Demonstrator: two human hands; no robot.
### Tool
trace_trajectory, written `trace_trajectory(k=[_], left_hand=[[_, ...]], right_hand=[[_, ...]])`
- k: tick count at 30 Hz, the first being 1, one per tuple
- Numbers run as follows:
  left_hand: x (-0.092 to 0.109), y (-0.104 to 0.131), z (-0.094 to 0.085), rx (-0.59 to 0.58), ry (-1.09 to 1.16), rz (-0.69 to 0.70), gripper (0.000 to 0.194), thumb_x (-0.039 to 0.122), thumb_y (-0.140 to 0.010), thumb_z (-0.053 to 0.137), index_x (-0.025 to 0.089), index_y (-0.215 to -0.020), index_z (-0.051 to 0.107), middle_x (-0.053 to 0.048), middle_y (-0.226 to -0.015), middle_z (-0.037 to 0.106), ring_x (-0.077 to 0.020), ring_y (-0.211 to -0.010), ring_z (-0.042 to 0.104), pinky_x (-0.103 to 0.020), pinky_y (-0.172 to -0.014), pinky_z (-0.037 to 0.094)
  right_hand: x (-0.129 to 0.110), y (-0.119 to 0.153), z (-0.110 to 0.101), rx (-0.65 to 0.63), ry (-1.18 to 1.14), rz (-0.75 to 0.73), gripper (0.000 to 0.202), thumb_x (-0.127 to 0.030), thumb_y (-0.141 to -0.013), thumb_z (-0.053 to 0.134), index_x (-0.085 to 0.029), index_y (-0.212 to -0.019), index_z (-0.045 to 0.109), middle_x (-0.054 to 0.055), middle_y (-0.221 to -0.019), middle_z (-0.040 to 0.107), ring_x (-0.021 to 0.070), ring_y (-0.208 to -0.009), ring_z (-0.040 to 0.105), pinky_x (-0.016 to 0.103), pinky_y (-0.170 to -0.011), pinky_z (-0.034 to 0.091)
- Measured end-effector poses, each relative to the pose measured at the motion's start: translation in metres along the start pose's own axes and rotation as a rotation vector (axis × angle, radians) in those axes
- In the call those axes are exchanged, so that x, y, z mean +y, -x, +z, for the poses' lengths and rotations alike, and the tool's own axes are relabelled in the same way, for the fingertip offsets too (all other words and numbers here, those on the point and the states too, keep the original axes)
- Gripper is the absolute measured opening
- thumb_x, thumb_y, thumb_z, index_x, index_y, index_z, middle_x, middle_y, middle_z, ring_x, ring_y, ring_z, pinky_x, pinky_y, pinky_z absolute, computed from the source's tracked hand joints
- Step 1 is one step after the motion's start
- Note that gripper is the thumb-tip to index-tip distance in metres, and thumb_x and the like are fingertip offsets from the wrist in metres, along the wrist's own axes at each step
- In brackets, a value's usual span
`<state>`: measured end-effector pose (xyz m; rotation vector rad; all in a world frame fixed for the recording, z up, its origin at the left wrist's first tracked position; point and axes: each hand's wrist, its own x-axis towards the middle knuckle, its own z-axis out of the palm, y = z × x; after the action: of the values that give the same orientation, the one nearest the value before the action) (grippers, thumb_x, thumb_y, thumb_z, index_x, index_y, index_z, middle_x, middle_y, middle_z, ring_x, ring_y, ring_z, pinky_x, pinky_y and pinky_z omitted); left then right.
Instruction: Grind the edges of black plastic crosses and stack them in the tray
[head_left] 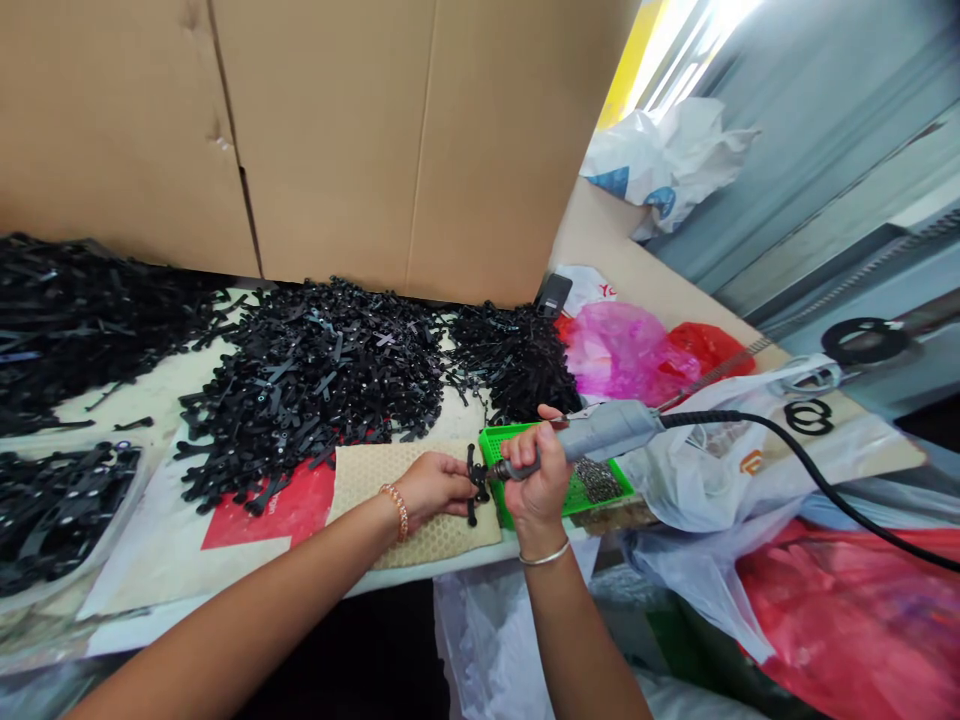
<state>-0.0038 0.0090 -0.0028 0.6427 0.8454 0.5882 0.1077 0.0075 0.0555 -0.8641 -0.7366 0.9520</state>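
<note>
My left hand (433,487) pinches a small black plastic part (472,500) over a tan honeycomb-patterned mat (367,490). My right hand (538,475) is wrapped round a grey electric screwdriver (611,432), which lies nearly level with its tip pointing left. That tip meets the black part at my left fingers; whether a screw sits there is too small to tell. Under and beside my right hand stands a green plastic basket (619,478) with a heap of small metal screws (598,480) in it.
Heaps of black parts (322,360) cover the back of the table, and a clear tub (67,510) at left holds more. A cardboard sheet (322,140) stands behind. The screwdriver's black cord (795,465) runs right past plastic bags (622,350). A spring (720,370) slants above the cord.
</note>
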Motion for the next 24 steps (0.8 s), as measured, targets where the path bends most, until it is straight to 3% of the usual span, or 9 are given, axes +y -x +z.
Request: trace_trajectory(k=[24], left_hand=[[0.0031,0.0047,0.0021,0.002,-0.018,-0.001,0.023,0.020,-0.052,0.078,0.011,-0.068,0.065,-0.002,-0.069,0.064,-0.0111,-0.061,0.059,-0.026,-0.065,0.051]], right_hand=[[0.0085,0.0019,-0.0041,-0.033,0.073,-0.028,0.030,-0.037,-0.073,0.068,-0.021,-0.094,0.051,-0.011,-0.047,0.035,0.0080,-0.040,0.030,0.020,-0.046,0.033]])
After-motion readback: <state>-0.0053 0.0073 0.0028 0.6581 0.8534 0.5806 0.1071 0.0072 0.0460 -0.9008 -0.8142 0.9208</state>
